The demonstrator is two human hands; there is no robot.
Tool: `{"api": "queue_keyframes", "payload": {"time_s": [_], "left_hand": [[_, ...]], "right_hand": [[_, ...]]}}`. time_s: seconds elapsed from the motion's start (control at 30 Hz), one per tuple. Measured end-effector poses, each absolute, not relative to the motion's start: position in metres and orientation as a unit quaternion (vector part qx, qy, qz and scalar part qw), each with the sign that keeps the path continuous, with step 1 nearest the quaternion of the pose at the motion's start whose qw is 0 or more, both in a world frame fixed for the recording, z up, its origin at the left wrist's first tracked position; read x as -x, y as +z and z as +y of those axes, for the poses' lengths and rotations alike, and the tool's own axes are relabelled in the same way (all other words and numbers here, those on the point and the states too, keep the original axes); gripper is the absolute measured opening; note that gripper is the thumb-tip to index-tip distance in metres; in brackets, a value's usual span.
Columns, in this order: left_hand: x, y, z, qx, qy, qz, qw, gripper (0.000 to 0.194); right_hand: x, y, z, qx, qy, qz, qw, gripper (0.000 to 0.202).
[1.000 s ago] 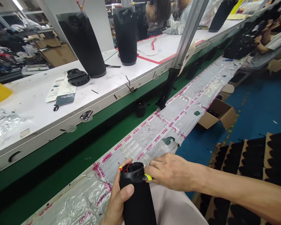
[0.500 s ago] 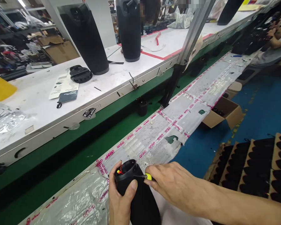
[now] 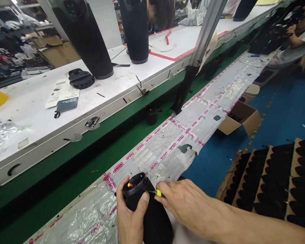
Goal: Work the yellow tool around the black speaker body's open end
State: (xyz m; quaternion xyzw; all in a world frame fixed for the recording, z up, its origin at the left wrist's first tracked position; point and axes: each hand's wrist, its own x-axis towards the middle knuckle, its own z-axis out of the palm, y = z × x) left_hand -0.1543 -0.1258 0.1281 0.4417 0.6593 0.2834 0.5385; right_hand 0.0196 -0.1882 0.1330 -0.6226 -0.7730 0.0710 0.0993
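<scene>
Black, fabric-covered, tapering cylindrical housing (image 3: 157, 218) is held at the near end of a long ledge covered in grey plastic and pink-lettered tape (image 3: 167, 145), above pale cloth (image 3: 184, 234) that appears to lie over the lap. It is gripped near its top by the left hand (image 3: 130, 215), which is curled around it with the thumb pressed on the near side, presumably so that it is steadied against a push from the other side. A slim tool with a bright yellow handle and a thin metal shaft (image 3: 158, 192) is pinched in the closed right hand (image 3: 178, 198), and its shaft is pointed at the band just below the rim, close to the left thumb; whether the tip is inserted there cannot be told. The open mouth is tilted up and away, probably so that the band can be seen and reached. The rim is smooth and dark, the fabric below is matte, and a small red-and-yellow wire end (image 3: 130, 185) is seen inside the mouth.
</scene>
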Motion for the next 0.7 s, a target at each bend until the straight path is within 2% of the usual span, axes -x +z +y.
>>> {"api": "queue_keyframes", "payload": {"time_s": [0.27, 0.43, 0.6, 0.7], "left_hand": [[0.151, 0.13, -0.127, -0.453, 0.279, 0.676, 0.51, 0.075], [0.147, 0.133, -0.13, -0.484, 0.272, 0.697, 0.454, 0.074], [0.145, 0.134, -0.133, -0.494, 0.269, 0.709, 0.426, 0.072], [0.145, 0.134, -0.134, -0.497, 0.262, 0.708, 0.428, 0.07]], "right_hand": [[-0.018, 0.133, -0.193, 0.625, 0.03, -0.777, 0.076, 0.014], [-0.013, 0.137, -0.199, 0.634, -0.015, -0.772, 0.047, 0.016], [0.0, 0.144, -0.194, 0.646, -0.014, -0.762, 0.037, 0.011], [0.004, 0.149, -0.189, 0.652, -0.004, -0.757, 0.048, 0.014]]}}
